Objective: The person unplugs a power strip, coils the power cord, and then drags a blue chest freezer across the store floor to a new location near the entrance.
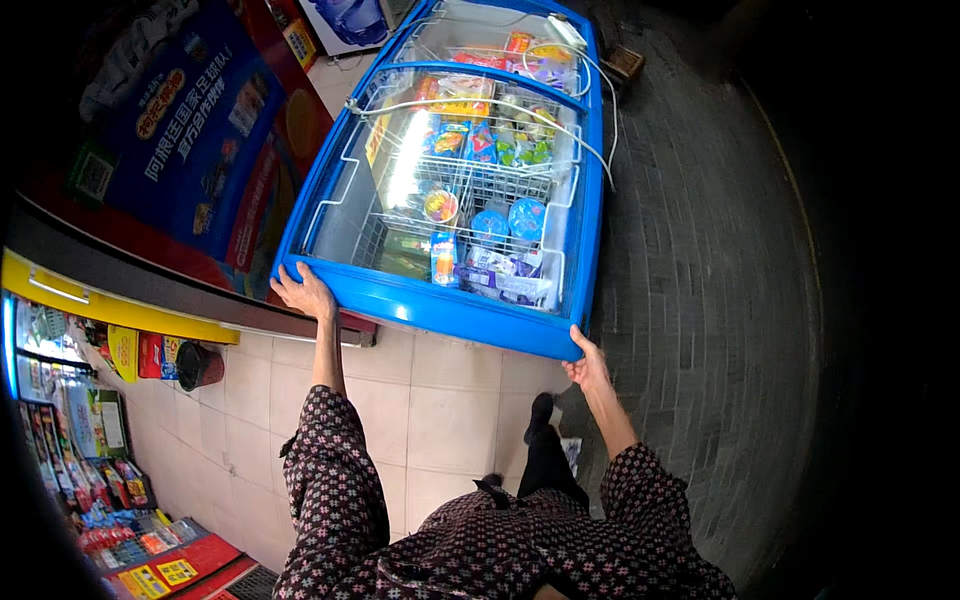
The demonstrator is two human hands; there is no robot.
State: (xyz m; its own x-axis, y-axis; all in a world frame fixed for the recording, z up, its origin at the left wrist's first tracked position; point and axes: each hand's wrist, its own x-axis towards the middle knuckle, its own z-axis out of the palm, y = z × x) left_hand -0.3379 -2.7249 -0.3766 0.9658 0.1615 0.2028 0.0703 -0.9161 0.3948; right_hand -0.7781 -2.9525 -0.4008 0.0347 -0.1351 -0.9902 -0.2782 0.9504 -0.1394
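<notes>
A blue chest freezer [430, 312] with a sliding glass top stands ahead of me, its near end toward my body. My left hand [305, 292] grips the near left corner, with the fingers over the blue rim. At the near right corner my right hand [588, 362] is closed on the frame, thumb on top and the other fingers curled below the edge. Through the glass, wire baskets [470, 190] hold colourful ice cream packs and tubs. A white cord [470, 101] lies across the glass and hangs over the right side, with a white power strip [567, 32] at the far end.
To the left is a large dark-blue and red printed panel [190, 130]. Shop shelves [100, 470] with packaged goods and a dark bucket [200, 366] stand at lower left. Pale floor tiles [440, 410] lie under me; grey paving [690, 300] runs along the right.
</notes>
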